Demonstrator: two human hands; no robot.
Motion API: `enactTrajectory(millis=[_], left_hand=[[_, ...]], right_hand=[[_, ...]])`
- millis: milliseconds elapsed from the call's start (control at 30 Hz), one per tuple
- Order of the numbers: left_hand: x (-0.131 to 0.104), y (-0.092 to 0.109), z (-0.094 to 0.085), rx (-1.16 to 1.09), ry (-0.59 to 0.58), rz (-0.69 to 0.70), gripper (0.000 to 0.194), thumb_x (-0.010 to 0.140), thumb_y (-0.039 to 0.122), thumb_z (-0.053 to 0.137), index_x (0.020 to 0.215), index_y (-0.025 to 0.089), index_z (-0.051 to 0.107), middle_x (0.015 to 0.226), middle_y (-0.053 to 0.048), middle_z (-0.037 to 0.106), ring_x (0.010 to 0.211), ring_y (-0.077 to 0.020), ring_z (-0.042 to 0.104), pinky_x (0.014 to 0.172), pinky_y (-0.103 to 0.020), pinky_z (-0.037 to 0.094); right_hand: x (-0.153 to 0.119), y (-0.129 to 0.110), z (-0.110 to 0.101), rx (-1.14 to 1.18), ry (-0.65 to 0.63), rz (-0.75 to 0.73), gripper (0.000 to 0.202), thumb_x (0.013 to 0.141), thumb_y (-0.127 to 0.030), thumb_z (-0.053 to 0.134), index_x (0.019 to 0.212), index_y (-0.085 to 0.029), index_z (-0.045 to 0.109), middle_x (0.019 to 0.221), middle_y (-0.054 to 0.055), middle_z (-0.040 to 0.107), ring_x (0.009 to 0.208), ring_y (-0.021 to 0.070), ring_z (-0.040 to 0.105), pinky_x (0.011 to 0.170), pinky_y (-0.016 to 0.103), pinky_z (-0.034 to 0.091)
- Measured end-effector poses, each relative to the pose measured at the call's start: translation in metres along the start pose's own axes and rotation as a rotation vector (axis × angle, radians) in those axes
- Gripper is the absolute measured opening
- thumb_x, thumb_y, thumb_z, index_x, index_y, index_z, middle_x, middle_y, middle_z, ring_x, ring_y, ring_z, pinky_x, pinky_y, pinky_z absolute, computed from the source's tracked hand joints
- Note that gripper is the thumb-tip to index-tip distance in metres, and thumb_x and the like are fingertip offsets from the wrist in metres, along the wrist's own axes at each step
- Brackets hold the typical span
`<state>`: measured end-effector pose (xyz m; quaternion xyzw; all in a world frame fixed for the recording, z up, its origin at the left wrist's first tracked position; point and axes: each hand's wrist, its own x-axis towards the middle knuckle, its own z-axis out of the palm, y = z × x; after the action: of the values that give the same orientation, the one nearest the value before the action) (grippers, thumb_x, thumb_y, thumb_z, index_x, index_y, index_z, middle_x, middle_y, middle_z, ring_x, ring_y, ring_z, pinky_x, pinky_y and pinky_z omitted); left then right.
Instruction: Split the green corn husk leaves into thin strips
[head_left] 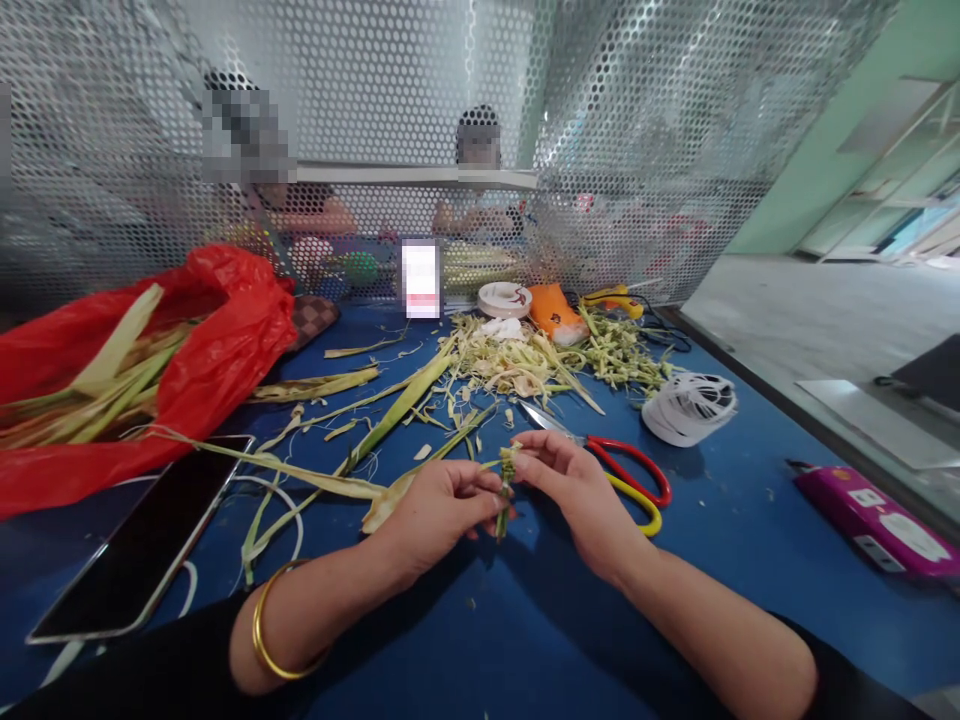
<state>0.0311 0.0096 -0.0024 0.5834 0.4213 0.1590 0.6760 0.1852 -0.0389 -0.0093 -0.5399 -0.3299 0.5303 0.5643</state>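
Left hand (448,508), right hand (574,487) pinching slim fibrous green bundle (508,466); loop-handled scissors (601,447) beside.

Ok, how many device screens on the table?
2: one dark screen lying flat at left, one lit screen upright by the mesh panel. The red bag could hide more.

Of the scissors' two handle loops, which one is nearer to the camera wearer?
The yellow loop: it lies nearer, with the red loop beyond it.
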Motion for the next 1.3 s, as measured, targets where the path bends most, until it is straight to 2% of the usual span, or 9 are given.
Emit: enactTrajectory(millis=[200,333,433,567,633,733,833,1000,1300], left_hand=[[-0.004,0.008,0.000,0.117,-0.005,-0.004,0.011,0.069,0.023,0.061,0.073,0.014,0.067,0.066,-0.001,0.069,0.054,-0.0101,0.055,0.051,-0.021,0.037],[-0.005,0.012,-0.009,0.287,-0.040,0.106,0.016,0.071,0.026,0.062,0.080,0.016,0.072,0.074,-0.002,0.070,0.068,-0.0153,0.061,0.064,-0.024,0.043],[-0.003,0.016,-0.016,0.285,0.104,0.172,0.019,0.073,0.031,0.063,0.084,0.018,0.072,0.082,-0.003,0.072,0.077,-0.0188,0.064,0.067,-0.026,0.045],[-0.002,0.025,-0.024,0.187,0.300,0.219,0.020,0.074,0.036,0.063,0.084,0.019,0.070,0.082,-0.005,0.072,0.073,-0.0192,0.065,0.061,-0.026,0.046],[-0.003,0.032,-0.031,0.195,0.363,0.256,0.020,0.074,0.036,0.063,0.083,0.019,0.070,0.079,-0.005,0.072,0.070,-0.0187,0.064,0.060,-0.026,0.046],[-0.004,0.042,-0.048,0.336,0.430,0.309,0.020,0.073,0.037,0.062,0.082,0.020,0.070,0.079,-0.005,0.071,0.066,-0.0181,0.062,0.059,-0.026,0.044],[-0.005,0.049,-0.068,0.713,0.393,0.302,0.018,0.074,0.036,0.060,0.079,0.023,0.071,0.071,-0.002,0.070,0.061,-0.0170,0.059,0.057,-0.026,0.039],[-0.001,0.040,-0.080,1.120,0.327,0.169,0.015,0.065,0.039,0.066,0.067,0.024,0.067,0.067,-0.001,0.067,0.063,-0.0187,0.057,0.055,-0.027,0.029],[0.003,0.024,-0.073,1.024,0.240,0.207,0.009,0.067,0.025,0.063,0.059,0.023,0.058,0.060,0.001,0.062,0.057,-0.0165,0.052,0.052,-0.027,0.023]], right_hand=[[0.002,-0.008,-0.006,-0.140,-0.200,0.058,0.032,0.064,-0.040,0.077,0.079,-0.015,0.062,0.066,-0.004,0.057,0.060,0.0096,0.052,0.060,0.024,0.042],[0.003,-0.011,-0.011,-0.165,-0.315,0.145,0.028,0.063,-0.035,0.078,0.071,-0.015,0.061,0.059,-0.005,0.055,0.053,0.0076,0.050,0.056,0.022,0.040],[0.014,-0.014,-0.024,-0.004,-0.183,0.097,0.026,0.065,-0.033,0.078,0.073,-0.015,0.062,0.061,-0.003,0.058,0.051,0.0076,0.052,0.054,0.022,0.041],[0.031,-0.027,-0.050,0.379,0.228,-0.099,0.023,0.072,-0.038,0.072,0.081,-0.019,0.062,0.088,0.004,0.066,0.074,0.0137,0.063,0.065,0.024,0.051],[0.032,-0.032,-0.057,0.401,0.252,-0.035,0.025,0.075,-0.043,0.067,0.083,-0.020,0.063,0.105,0.008,0.066,0.081,0.0170,0.064,0.066,0.027,0.053],[0.023,-0.029,-0.049,0.232,0.070,0.093,0.029,0.077,-0.042,0.065,0.093,-0.018,0.064,0.110,0.010,0.066,0.072,0.0153,0.064,0.064,0.028,0.052],[0.011,-0.018,-0.032,-0.153,-0.192,0.081,0.030,0.079,-0.037,0.064,0.101,-0.017,0.063,0.091,0.007,0.069,0.065,0.0142,0.063,0.064,0.028,0.049],[0.002,-0.002,-0.021,-1.059,-0.304,-0.367,0.017,0.084,-0.027,0.055,0.097,-0.021,0.065,0.084,0.005,0.068,0.074,0.0190,0.062,0.066,0.029,0.043],[0.006,-0.002,-0.026,-1.253,-0.401,-0.470,0.014,0.088,-0.022,0.051,0.098,-0.022,0.061,0.088,0.004,0.067,0.078,0.0187,0.063,0.066,0.028,0.041]])
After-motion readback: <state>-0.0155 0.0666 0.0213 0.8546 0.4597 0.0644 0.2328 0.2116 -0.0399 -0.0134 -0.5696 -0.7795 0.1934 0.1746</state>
